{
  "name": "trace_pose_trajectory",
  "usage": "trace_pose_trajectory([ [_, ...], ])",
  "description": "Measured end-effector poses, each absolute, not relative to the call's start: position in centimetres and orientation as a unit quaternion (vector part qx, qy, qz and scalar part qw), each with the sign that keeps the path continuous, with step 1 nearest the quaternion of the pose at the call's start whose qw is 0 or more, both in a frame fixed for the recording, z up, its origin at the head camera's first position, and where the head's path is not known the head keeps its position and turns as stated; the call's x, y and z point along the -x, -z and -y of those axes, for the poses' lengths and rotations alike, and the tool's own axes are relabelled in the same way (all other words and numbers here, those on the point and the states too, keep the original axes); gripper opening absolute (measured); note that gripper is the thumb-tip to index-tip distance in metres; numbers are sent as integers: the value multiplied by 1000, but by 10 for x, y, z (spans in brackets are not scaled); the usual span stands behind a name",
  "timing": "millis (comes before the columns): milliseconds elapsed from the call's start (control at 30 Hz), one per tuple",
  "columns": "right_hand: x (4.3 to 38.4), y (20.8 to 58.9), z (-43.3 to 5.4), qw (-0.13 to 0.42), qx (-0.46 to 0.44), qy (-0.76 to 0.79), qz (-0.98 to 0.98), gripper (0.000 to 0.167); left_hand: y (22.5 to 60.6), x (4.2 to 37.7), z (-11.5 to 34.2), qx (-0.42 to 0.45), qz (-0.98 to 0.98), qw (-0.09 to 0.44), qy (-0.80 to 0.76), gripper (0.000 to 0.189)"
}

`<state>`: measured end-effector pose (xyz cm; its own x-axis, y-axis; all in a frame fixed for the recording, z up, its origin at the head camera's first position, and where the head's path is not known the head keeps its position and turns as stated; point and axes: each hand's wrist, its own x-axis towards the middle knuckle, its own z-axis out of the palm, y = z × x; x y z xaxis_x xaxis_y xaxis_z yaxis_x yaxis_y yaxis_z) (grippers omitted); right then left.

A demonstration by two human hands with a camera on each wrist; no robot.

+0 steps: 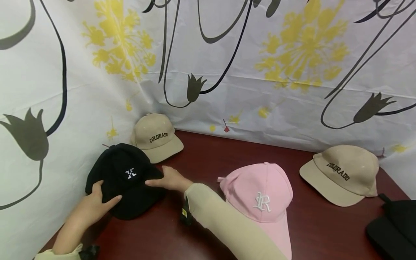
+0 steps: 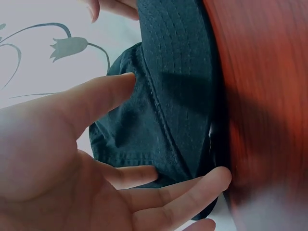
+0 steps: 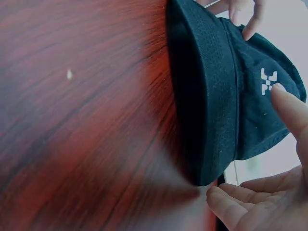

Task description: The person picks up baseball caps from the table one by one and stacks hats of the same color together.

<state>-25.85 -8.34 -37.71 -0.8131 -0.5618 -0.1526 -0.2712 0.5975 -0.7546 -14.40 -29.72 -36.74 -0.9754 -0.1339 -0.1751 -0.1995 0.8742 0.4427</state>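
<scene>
A black baseball cap [image 1: 121,173] with a small white emblem lies on the dark red table at the left, its brim towards the front right. My left hand [image 1: 89,207] is at its near left side, thumb and fingers spread. In the left wrist view, the left fingers [image 2: 178,197] lie along the cap's edge, fairly straight. Across from it, my right hand [image 1: 170,179] is beside the brim's right end, thumb apart from the fingers. The right wrist view shows the right fingertips [image 3: 216,197] just off the brim [image 3: 211,96]; whether the thumb touches is unclear.
Behind the black cap stands a beige COLORADO cap [image 1: 157,137]. A pink cap [image 1: 260,191] sits right of centre, partly behind my right sleeve. Another beige cap [image 1: 344,173] and a dark cap [image 1: 396,227] are at the right. A patterned white cloth [image 1: 227,90] hangs around the table.
</scene>
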Motion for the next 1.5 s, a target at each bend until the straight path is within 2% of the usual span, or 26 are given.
trace_pose_trajectory([
  [167, 259, 379, 85, 185, 242, 390, -869, 65, 368, 144, 294, 83, -966, 71, -233, 99],
  [367, 256, 379, 86, 177, 210, 395, -877, 74, 365, 145, 288, 75, -966, 73, -235, 102],
  [633, 252, 383, 82, 208, 151, 468, -845, 83, 365, 143, 284, 64, -964, 72, -248, 105],
  [800, 251, 385, 79, 212, 128, 487, -837, 80, 366, 141, 282, 66, -966, 64, -242, 107],
  [1100, 245, 385, 74, 218, 178, 499, -820, 69, 366, 137, 280, 53, -966, 52, -246, 106],
  [1500, 235, 383, 60, 178, 253, 435, -846, 86, 360, 129, 277, 8, -964, 16, -266, 102],
])
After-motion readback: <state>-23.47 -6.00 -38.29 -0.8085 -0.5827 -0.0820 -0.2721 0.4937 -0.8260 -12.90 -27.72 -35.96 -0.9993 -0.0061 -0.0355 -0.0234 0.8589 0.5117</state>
